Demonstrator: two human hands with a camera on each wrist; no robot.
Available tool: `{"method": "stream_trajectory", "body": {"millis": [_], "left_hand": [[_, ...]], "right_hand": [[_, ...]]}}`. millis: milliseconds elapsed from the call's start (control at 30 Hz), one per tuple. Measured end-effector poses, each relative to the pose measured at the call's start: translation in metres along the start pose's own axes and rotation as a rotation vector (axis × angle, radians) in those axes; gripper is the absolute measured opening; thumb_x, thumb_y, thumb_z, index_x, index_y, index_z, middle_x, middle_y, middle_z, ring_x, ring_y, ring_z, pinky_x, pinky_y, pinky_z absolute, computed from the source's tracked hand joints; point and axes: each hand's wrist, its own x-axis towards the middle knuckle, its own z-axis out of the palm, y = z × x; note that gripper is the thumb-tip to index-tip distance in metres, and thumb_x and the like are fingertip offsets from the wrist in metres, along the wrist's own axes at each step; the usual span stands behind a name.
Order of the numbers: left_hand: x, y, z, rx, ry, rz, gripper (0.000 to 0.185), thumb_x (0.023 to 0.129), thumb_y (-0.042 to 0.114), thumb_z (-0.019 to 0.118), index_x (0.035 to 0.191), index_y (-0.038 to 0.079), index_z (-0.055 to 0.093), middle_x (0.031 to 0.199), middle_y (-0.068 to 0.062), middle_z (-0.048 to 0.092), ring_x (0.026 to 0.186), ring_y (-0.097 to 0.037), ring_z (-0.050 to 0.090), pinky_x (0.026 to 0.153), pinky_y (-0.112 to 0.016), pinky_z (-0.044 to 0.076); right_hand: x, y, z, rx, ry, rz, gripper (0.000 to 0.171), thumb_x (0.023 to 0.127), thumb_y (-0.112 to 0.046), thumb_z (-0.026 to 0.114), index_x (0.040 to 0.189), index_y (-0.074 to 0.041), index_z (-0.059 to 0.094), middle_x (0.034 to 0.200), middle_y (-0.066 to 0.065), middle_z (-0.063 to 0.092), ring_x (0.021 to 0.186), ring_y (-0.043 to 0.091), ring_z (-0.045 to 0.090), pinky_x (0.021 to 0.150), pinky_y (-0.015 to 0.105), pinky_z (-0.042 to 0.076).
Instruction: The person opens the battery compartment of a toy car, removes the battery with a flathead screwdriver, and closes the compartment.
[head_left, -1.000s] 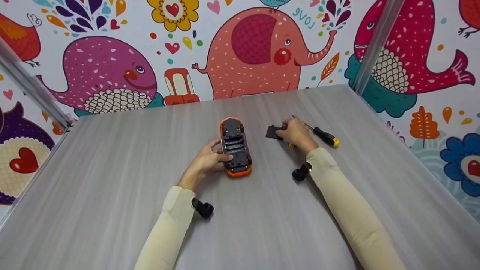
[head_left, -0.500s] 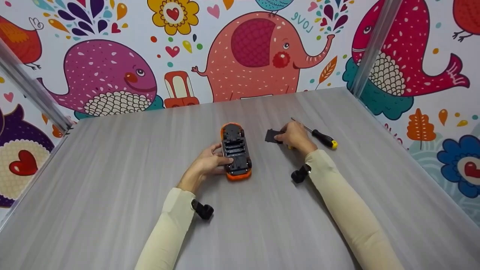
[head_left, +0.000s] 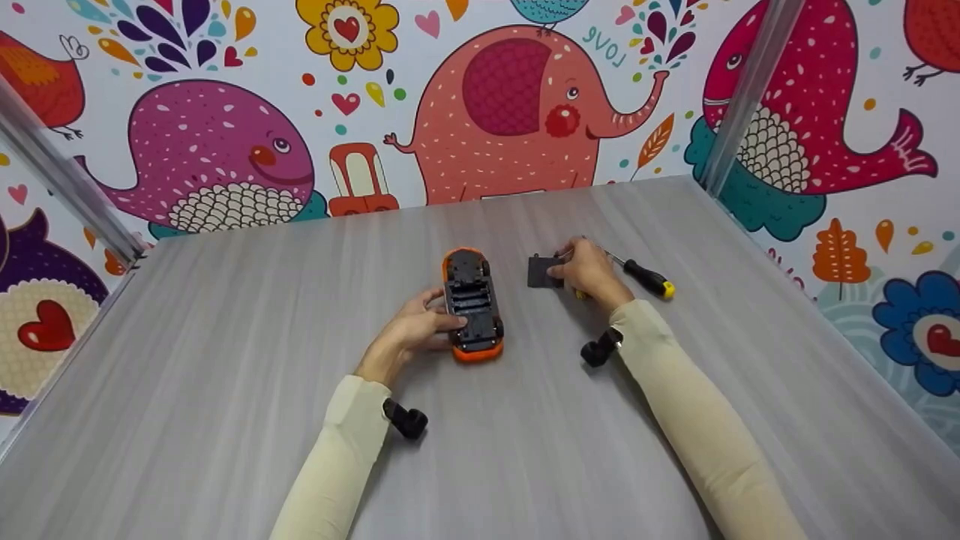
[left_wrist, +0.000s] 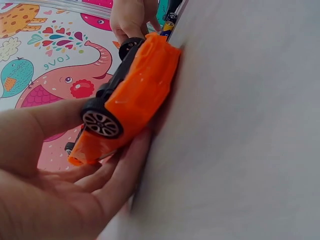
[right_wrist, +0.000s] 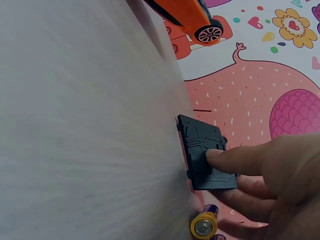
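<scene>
My left hand (head_left: 412,324) grips an orange toy car (head_left: 480,341) that lies upside down, thumb on its black underside and fingers along its side. The slotted battery compartment (head_left: 471,295) in the underside is uncovered, and I see no batteries in it. To the right, my right hand (head_left: 594,271) pinches a flat black battery cover (right_wrist: 200,137) between thumb and fingers, just over the table. Below those fingers in the right wrist view lies a yellow-and-dark battery (right_wrist: 204,225), with part of another beside it. In the head view the hand mostly hides them.
A screwdriver (head_left: 649,279) with a black and yellow handle lies right of my right hand, its shaft pointing up and left behind the fingers. The grey table (head_left: 225,360) ends at a wall (head_left: 262,45) printed with cartoon animals.
The battery cover has turned and shifted slightly left in my right hand, so more of its face shows. My left hand keeps its hold on the toy car. The head view has tilted slightly.
</scene>
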Motion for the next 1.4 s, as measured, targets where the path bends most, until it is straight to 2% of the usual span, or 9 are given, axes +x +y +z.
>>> {"method": "stream_trajectory", "body": {"millis": [133, 267, 367, 500, 600, 833, 1067, 1233, 1400], "left_hand": [[-0.001, 0.001, 0.001, 0.004, 0.008, -0.013, 0.083, 0.089, -0.007, 0.065, 0.158, 0.006, 0.021, 0.146, -0.023, 0.051, 0.122, -0.033, 0.060, 0.100, -0.052, 0.054], [-0.002, 0.001, 0.001, 0.004, 0.006, -0.020, 0.084, 0.088, -0.006, 0.065, 0.158, 0.006, 0.020, 0.147, -0.023, 0.049, 0.121, -0.032, 0.060, 0.097, -0.050, 0.056], [-0.002, 0.001, 0.001, 0.006, 0.009, -0.024, 0.084, 0.089, -0.005, 0.066, 0.158, 0.005, 0.019, 0.150, -0.022, 0.047, 0.122, -0.033, 0.060, 0.096, -0.049, 0.057], [-0.002, 0.001, 0.000, 0.012, 0.017, -0.024, 0.083, 0.088, -0.005, 0.066, 0.158, 0.007, 0.022, 0.147, -0.021, 0.048, 0.119, -0.031, 0.062, 0.096, -0.049, 0.057], [-0.001, 0.001, 0.000, 0.018, 0.015, -0.018, 0.082, 0.088, -0.005, 0.066, 0.157, 0.006, 0.024, 0.144, -0.024, 0.050, 0.116, -0.030, 0.063, 0.097, -0.050, 0.057], [-0.001, 0.000, 0.000, 0.017, 0.018, -0.025, 0.082, 0.089, -0.005, 0.066, 0.158, 0.006, 0.023, 0.146, -0.024, 0.048, 0.118, -0.030, 0.061, 0.100, -0.051, 0.054], [-0.003, 0.001, 0.000, 0.020, 0.017, -0.034, 0.082, 0.089, -0.004, 0.066, 0.158, 0.007, 0.022, 0.146, -0.023, 0.049, 0.120, -0.031, 0.060, 0.101, -0.050, 0.054], [-0.004, 0.001, 0.001, 0.020, 0.015, -0.031, 0.082, 0.089, -0.004, 0.065, 0.158, 0.008, 0.022, 0.146, -0.022, 0.052, 0.121, -0.032, 0.061, 0.102, -0.050, 0.054], [-0.002, 0.001, 0.001, 0.015, 0.017, -0.029, 0.081, 0.089, -0.005, 0.064, 0.158, 0.007, 0.023, 0.143, -0.023, 0.053, 0.118, -0.030, 0.062, 0.101, -0.049, 0.054]], "right_hand": [[-0.001, -0.001, -0.003, 0.109, 0.013, -0.017, 0.030, 0.092, -0.013, 0.071, 0.120, -0.005, 0.066, 0.120, 0.017, 0.068, 0.103, 0.025, 0.062, 0.092, 0.037, 0.051], [-0.005, -0.006, -0.008, 0.200, 0.051, -0.041, 0.025, 0.095, -0.010, 0.066, 0.120, -0.005, 0.068, 0.115, 0.016, 0.069, 0.092, 0.020, 0.062, 0.075, 0.026, 0.049], [-0.008, -0.011, -0.011, 0.255, 0.081, -0.072, 0.025, 0.096, -0.009, 0.065, 0.121, -0.006, 0.069, 0.114, 0.016, 0.070, 0.087, 0.018, 0.063, 0.069, 0.023, 0.050], [-0.013, -0.020, -0.013, 0.348, 0.072, -0.114, 0.028, 0.098, -0.008, 0.063, 0.125, -0.006, 0.068, 0.117, 0.017, 0.068, 0.090, 0.021, 0.065, 0.076, 0.030, 0.060], [-0.018, -0.027, -0.013, 0.405, 0.058, -0.138, 0.029, 0.098, -0.007, 0.062, 0.127, -0.007, 0.066, 0.119, 0.016, 0.067, 0.095, 0.023, 0.066, 0.082, 0.037, 0.062], [-0.028, -0.041, -0.010, 0.403, 0.072, -0.191, 0.027, 0.097, -0.010, 0.065, 0.124, -0.010, 0.068, 0.116, 0.013, 0.070, 0.095, 0.023, 0.066, 0.075, 0.028, 0.061], [-0.034, -0.050, -0.005, 0.449, 0.046, -0.230, 0.029, 0.096, -0.008, 0.067, 0.124, -0.006, 0.068, 0.115, 0.016, 0.070, 0.090, 0.018, 0.065, 0.076, 0.032, 0.062], [-0.035, -0.053, 0.000, 0.496, 0.010, -0.211, 0.030, 0.094, -0.006, 0.069, 0.123, -0.003, 0.068, 0.115, 0.017, 0.070, 0.091, 0.017, 0.065, 0.071, 0.024, 0.061], [-0.035, -0.053, 0.005, 0.519, -0.031, -0.210, 0.030, 0.093, -0.008, 0.070, 0.123, -0.004, 0.068, 0.117, 0.016, 0.069, 0.095, 0.019, 0.066, 0.072, 0.026, 0.061]]}}
